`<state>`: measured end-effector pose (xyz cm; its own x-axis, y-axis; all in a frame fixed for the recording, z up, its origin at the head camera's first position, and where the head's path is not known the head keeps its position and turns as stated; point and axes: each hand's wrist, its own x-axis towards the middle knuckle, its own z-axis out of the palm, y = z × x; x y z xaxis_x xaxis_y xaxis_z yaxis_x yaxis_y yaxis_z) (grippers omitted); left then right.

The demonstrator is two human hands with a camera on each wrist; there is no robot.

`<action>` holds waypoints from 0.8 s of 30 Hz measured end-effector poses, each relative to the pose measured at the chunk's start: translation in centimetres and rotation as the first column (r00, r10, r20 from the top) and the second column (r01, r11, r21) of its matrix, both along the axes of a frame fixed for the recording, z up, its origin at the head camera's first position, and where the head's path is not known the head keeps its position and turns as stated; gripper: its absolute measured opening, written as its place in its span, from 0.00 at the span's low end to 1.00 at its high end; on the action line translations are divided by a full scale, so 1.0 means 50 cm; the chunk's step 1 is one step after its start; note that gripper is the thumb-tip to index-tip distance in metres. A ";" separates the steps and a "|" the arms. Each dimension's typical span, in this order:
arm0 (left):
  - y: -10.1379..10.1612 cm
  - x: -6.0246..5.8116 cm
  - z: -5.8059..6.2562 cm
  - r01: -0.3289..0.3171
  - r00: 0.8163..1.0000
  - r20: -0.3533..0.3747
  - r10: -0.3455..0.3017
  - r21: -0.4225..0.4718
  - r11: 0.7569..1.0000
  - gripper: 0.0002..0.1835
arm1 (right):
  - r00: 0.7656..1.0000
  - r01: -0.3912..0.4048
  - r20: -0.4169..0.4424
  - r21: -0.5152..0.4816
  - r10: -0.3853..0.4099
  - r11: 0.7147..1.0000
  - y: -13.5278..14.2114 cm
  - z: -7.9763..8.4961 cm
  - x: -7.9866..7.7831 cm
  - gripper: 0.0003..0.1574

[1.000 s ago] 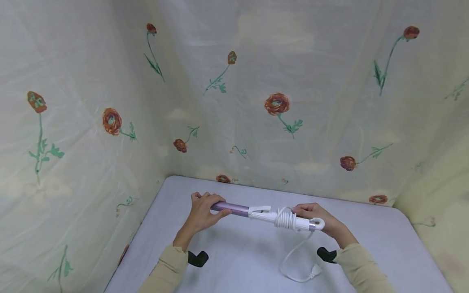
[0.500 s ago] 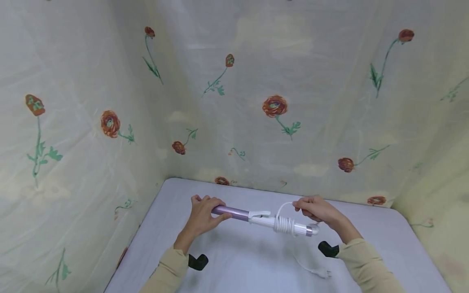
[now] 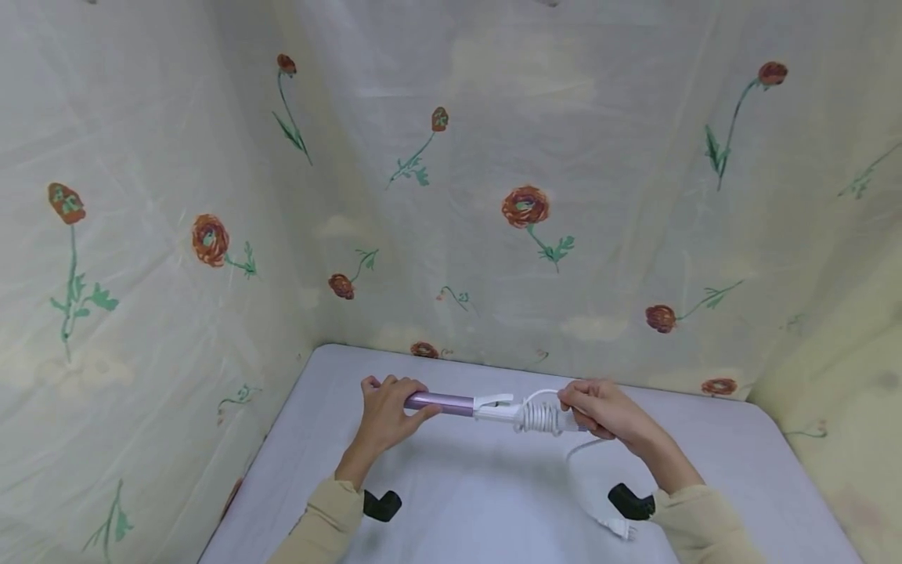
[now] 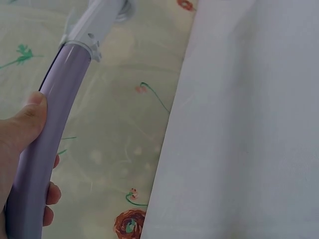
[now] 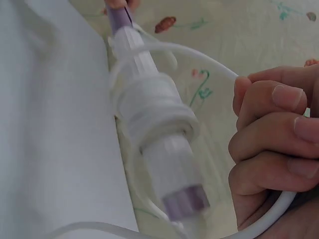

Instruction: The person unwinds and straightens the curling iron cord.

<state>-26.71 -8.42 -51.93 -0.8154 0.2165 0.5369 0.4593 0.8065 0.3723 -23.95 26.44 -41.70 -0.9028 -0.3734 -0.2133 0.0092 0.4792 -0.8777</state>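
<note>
Held above the table is a curling iron with a purple barrel [image 3: 454, 404] and a ribbed white handle [image 5: 172, 167]. My left hand [image 3: 390, 407] grips the barrel, its thumb along the near side and fingers curled behind, as the left wrist view also shows. Several turns of white cord [image 3: 539, 417] are wound round the handle. My right hand [image 3: 609, 411] pinches a loop of that cord between thumb and forefinger, with the other fingers curled round a further stretch of it. In the head view this hand partly hides the handle's end. The cord's plug [image 3: 618, 528] dangles low below.
A white-covered table [image 3: 479, 501] lies beneath the hands. Flower-printed curtains [image 3: 423, 235] enclose it at the back and on both sides. Black wrist mounts [image 3: 383, 506] jut out from the beige sleeves [image 3: 324, 517].
My right hand has drawn a loop of cord off the coil, lifting it, then come across the handle's end. The hanging plug has swung a little rightward. My left hand keeps its grip.
</note>
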 end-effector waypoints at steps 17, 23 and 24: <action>0.006 -0.001 0.019 -0.040 0.999 0.035 0.038 0.045 0.998 0.22 | 0.996 -0.017 0.084 -0.189 0.033 0.982 -0.047 -0.079 0.075 0.25; 0.006 -0.003 0.021 -0.041 0.999 0.006 0.040 0.070 0.997 0.21 | 0.989 -0.038 0.130 -0.220 0.068 0.975 -0.052 -0.111 0.085 0.24; 0.006 -0.003 0.021 -0.038 0.999 0.009 0.037 0.077 0.996 0.21 | 0.988 -0.042 0.137 -0.222 0.073 0.974 -0.053 -0.117 0.086 0.24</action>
